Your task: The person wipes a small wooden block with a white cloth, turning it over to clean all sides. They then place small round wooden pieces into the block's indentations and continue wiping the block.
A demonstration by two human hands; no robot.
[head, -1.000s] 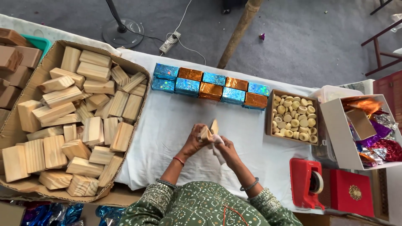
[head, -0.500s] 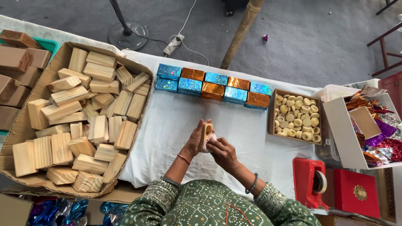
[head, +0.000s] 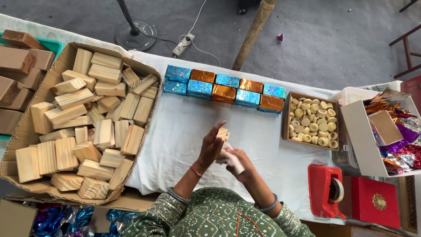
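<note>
Over the middle of the white cloth [head: 184,131], in the head view, your left hand [head: 210,147] stood fingers-up against a small wooden block [head: 222,134], and your right hand [head: 234,160] cupped it from 5 o'clock; both were grasping that one block, which was lifted clear of the cloth. You held it with fingertips more than palms, so I judged it could slip and drop onto the cloth, or roll toward 12 o'clock into the row of blue and orange foil-wrapped blocks [head: 223,87] and knock them out of line. Your left elbow sat near the cardboard box of bare wooden blocks [head: 83,123] at 9 o'clock, whose heap rose to the rim; a nudge might have spilled some. At 2 o'clock lay a shallow box of pale round pieces [head: 312,125], and at 4 o'clock a red tape dispenser [head: 326,191] beside a red box [head: 375,202]. A white bin of crumpled coloured foil [head: 394,131] stood at 3 o'clock. Beyond the table was grey floor [head: 329,44], with a power strip [head: 183,44], a stand's round base [head: 136,35] and a wooden post [head: 254,30].
</note>
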